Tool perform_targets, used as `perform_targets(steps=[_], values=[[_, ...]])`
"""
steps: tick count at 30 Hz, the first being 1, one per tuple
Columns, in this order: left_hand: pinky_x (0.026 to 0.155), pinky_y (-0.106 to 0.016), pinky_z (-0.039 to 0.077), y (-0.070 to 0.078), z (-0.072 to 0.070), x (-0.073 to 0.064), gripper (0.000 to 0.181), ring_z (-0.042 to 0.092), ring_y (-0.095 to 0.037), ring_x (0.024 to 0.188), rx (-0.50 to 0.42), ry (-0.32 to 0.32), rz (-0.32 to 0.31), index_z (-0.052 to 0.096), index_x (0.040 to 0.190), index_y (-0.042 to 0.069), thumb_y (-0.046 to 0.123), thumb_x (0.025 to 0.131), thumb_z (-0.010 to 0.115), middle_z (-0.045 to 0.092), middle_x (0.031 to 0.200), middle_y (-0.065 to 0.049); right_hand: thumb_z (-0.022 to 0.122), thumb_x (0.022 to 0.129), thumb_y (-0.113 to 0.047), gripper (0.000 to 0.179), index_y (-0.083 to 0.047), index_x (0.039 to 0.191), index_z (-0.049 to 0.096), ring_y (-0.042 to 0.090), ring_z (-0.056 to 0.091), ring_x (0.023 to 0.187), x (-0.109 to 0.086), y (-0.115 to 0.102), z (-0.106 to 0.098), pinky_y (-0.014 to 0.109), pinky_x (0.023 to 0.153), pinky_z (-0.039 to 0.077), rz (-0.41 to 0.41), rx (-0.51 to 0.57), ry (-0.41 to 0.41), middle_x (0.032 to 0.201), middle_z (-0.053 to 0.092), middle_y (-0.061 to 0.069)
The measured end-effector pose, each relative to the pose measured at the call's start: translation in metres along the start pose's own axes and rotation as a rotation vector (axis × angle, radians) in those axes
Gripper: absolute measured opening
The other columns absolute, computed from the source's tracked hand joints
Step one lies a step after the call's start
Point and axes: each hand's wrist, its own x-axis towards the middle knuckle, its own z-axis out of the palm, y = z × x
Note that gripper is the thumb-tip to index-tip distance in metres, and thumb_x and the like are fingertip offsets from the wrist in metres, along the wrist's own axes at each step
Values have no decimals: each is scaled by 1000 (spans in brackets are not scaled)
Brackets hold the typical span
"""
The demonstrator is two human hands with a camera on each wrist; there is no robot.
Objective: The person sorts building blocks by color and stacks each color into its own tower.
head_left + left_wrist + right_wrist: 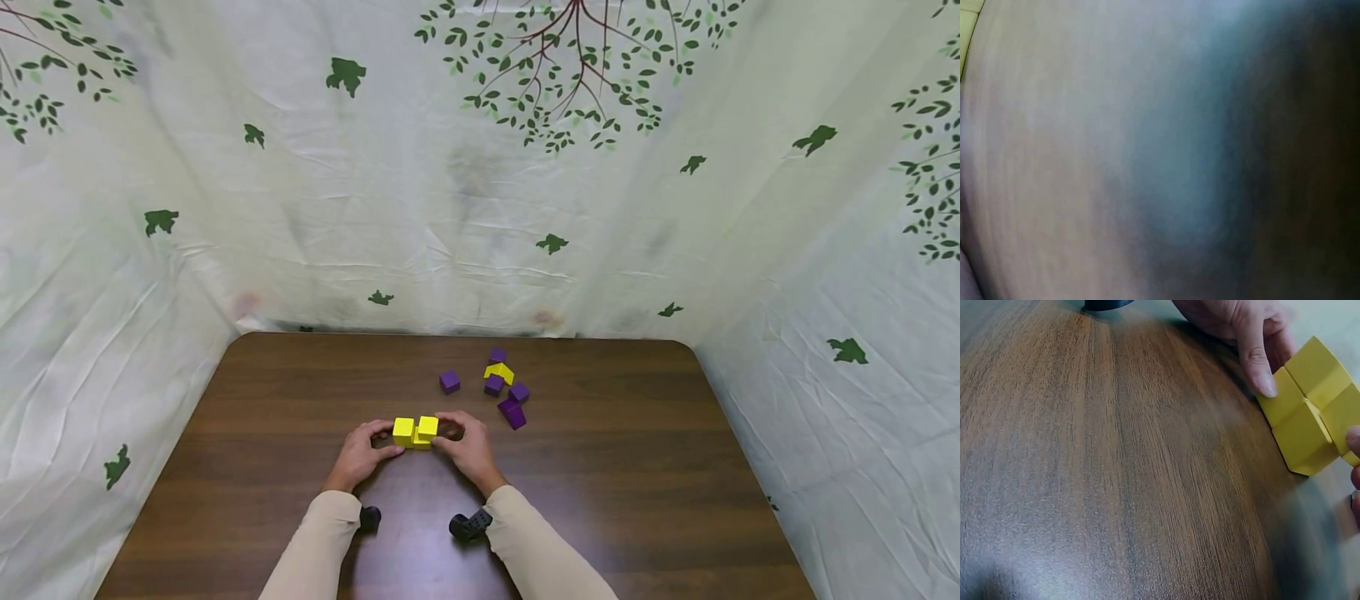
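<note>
Several yellow blocks point(403, 428) stand grouped near the middle of the table, two raised ones with a lower one point(422, 444) showing between and below them. My left hand point(362, 457) pinches the group's left side, its thumb along the near face. My right hand point(468, 450) holds the right-hand upper block point(428, 427) between thumb and fingers. In the right wrist view, the yellow blocks point(1302, 434) sit edge to edge, with the left thumb point(1257, 365) on one and right fingertips point(1354, 440) at another. Mostly blurred table fills the left wrist view, a yellow sliver point(966, 31) at its corner.
Beyond the hands lie several purple cubes point(449, 382) and a yellow angled piece point(499, 372) among them. The brown wooden table point(637, 483) ends at a leaf-printed cloth point(465, 250) behind and at both sides. A black wrist device point(470, 526) sits by the right sleeve.
</note>
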Motion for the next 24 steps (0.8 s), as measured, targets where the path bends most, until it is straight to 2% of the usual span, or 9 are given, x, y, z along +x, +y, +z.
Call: perform_targets(steps=[6,14,19,24], values=[[84,-43,44,-2,1,0,38,57,-26,93,-2,-1,4,68,109,1,12,76,82,67,98,-8,79,76,0,37,-2,112,69,29,65,85,2,-1,4,32,76,54,4,-41,-5,104,69,11],[86,-45,44,-2,0,0,39,56,-25,95,0,-12,-7,68,112,1,13,77,81,66,100,-7,79,77,-3,37,-5,112,69,25,64,86,1,-3,7,28,76,53,30,-65,-24,104,70,9],[87,-46,44,-1,0,0,40,56,-26,95,1,-14,-10,67,113,1,14,77,81,66,100,-8,79,76,-2,37,-4,112,69,25,64,84,1,-1,7,30,76,54,-29,-50,-16,102,70,11],[89,-48,43,-1,1,1,41,56,-27,97,-6,-18,-25,67,114,0,12,77,80,66,103,-9,78,76,-1,36,-3,111,69,20,64,81,0,3,8,25,72,53,-110,-64,-2,99,70,11]])
